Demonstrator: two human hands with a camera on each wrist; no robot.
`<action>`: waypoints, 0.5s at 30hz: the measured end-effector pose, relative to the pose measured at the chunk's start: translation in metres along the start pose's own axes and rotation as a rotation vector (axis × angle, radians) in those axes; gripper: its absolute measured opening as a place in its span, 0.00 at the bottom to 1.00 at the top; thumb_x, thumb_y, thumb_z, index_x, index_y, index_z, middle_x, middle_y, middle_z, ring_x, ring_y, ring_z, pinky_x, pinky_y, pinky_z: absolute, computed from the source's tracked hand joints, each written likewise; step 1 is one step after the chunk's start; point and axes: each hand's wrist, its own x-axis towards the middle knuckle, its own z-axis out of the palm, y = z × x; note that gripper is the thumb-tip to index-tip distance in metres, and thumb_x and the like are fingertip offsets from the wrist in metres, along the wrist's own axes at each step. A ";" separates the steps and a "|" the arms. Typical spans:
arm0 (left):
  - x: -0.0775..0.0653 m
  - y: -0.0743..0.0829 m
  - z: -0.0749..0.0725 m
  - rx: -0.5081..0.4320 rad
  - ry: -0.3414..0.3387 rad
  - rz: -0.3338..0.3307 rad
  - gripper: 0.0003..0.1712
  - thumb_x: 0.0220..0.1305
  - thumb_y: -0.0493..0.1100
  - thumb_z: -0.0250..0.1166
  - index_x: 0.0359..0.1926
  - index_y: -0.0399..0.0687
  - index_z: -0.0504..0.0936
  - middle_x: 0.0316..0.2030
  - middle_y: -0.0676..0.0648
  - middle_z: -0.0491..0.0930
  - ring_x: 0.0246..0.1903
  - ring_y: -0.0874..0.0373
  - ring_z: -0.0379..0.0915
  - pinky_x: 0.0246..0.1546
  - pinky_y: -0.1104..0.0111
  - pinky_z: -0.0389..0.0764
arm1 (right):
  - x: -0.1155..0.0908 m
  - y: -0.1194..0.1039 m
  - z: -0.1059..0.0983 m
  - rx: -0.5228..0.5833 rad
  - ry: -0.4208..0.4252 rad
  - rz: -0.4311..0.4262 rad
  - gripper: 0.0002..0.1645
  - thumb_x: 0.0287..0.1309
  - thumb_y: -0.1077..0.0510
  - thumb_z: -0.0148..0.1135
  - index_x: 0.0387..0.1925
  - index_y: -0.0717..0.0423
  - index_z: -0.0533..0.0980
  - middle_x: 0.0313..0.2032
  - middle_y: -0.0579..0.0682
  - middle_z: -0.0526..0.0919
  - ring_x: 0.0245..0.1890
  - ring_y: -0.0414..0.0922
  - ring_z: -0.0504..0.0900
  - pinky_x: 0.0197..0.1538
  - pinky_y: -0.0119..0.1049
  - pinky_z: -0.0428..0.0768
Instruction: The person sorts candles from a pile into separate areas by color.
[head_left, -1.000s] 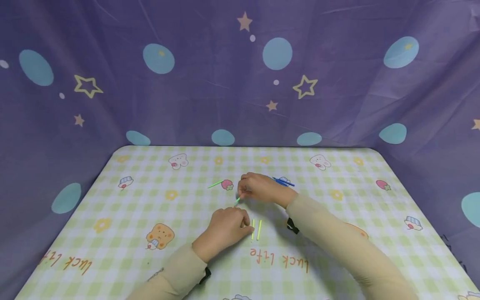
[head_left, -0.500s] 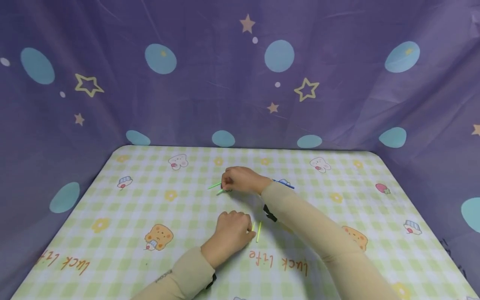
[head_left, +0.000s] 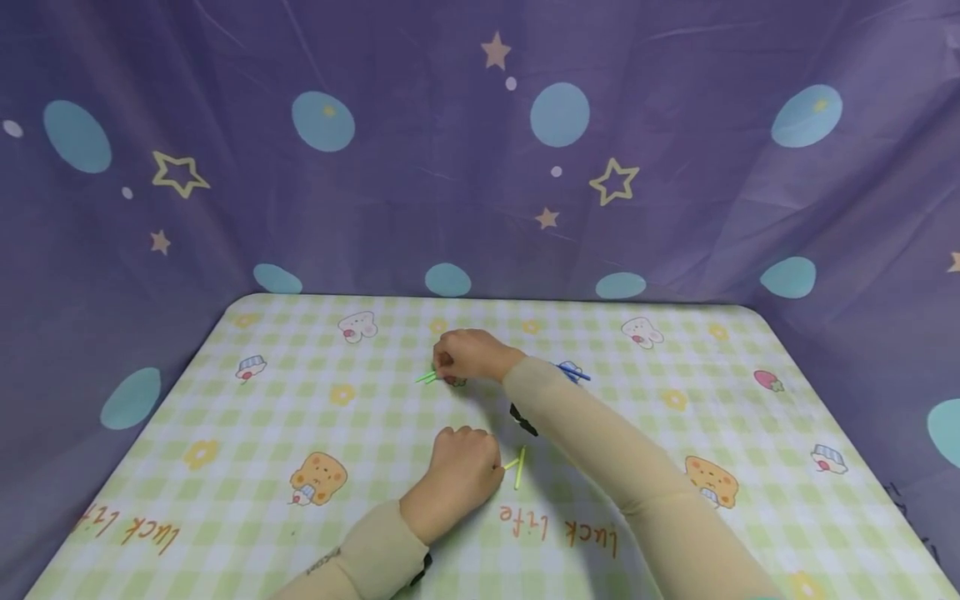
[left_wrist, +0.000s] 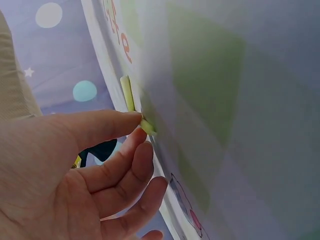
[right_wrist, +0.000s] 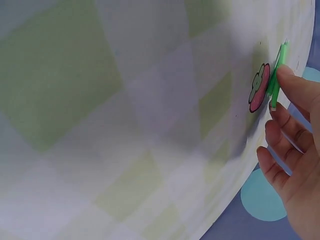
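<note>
Near the table's centre my left hand [head_left: 461, 471] pinches a short yellow stick [left_wrist: 146, 126] between thumb and forefinger. A second yellow stick [head_left: 520, 468] lies just right of it, and the held one's far end meets it or nearly so. Farther back, my right hand [head_left: 476, 354] has thumb and forefinger on a thin green stick [right_wrist: 281, 80]. Another green stick [right_wrist: 274, 82] lies close alongside on the cloth, partly behind the first. In the head view, the left ends of the green sticks poke out beside the right fingertips.
Several blue sticks [head_left: 576, 373] lie in a small pile right of the right hand, partly behind the sleeve. A checked cloth with printed pictures covers the table [head_left: 247, 417]. A purple curtain [head_left: 420, 183] hangs behind its back edge.
My right hand has moved left and away with a green stick, bringing it beside the other green one. The left hand's yellow stick has turned from parallel to slanting toward its neighbour.
</note>
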 end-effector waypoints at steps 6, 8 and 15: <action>0.000 -0.001 0.002 0.014 0.014 0.017 0.29 0.46 0.36 0.68 0.03 0.57 0.58 0.10 0.58 0.56 0.14 0.61 0.59 0.18 0.65 0.60 | 0.003 0.001 0.003 -0.037 -0.006 0.006 0.07 0.66 0.51 0.64 0.30 0.41 0.80 0.32 0.38 0.76 0.35 0.35 0.76 0.42 0.31 0.74; 0.001 -0.001 0.002 0.007 0.018 0.028 0.30 0.45 0.34 0.67 0.04 0.58 0.56 0.10 0.58 0.52 0.13 0.62 0.55 0.18 0.67 0.57 | 0.002 0.001 0.004 -0.032 -0.006 0.006 0.07 0.66 0.51 0.64 0.30 0.42 0.80 0.32 0.38 0.77 0.35 0.35 0.76 0.42 0.31 0.74; 0.002 -0.005 0.000 -0.005 0.018 0.070 0.31 0.46 0.31 0.65 0.08 0.58 0.52 0.12 0.59 0.46 0.16 0.64 0.48 0.18 0.70 0.53 | -0.012 0.003 -0.006 0.158 0.024 0.017 0.04 0.66 0.52 0.64 0.37 0.46 0.82 0.33 0.37 0.82 0.34 0.34 0.79 0.42 0.32 0.76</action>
